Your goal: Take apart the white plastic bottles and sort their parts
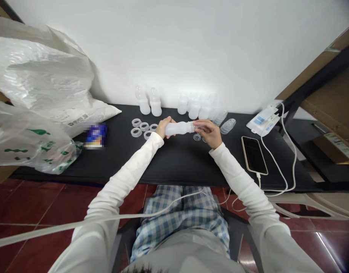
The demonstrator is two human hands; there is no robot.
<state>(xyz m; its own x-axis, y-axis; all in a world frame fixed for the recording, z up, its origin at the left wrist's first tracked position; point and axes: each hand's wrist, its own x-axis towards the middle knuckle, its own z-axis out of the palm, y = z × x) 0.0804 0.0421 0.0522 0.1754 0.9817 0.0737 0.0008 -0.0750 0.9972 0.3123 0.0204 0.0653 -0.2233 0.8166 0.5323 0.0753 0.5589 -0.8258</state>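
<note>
A frosted white baby bottle (178,128) lies sideways in the air above the black table, its neck towards the right. My left hand (163,128) is wrapped round its base end. At the neck, the fingers of my right hand (208,132) close on a clear ring-like collar (192,126); what else they hold is partly hidden. Several clear rings (136,132) lie left of the bottle. Below my right hand sits a clear flat disc (196,137). Two clear domed caps (228,126) lie just right of that hand.
Two capped bottles (155,102) and several uncapped bottles (194,108) stand along the wall. Plastic bags (43,76) and a blurred blue pack (96,135) occupy the left. A phone (254,155), a white power strip (263,120) and cables (293,151) lie right.
</note>
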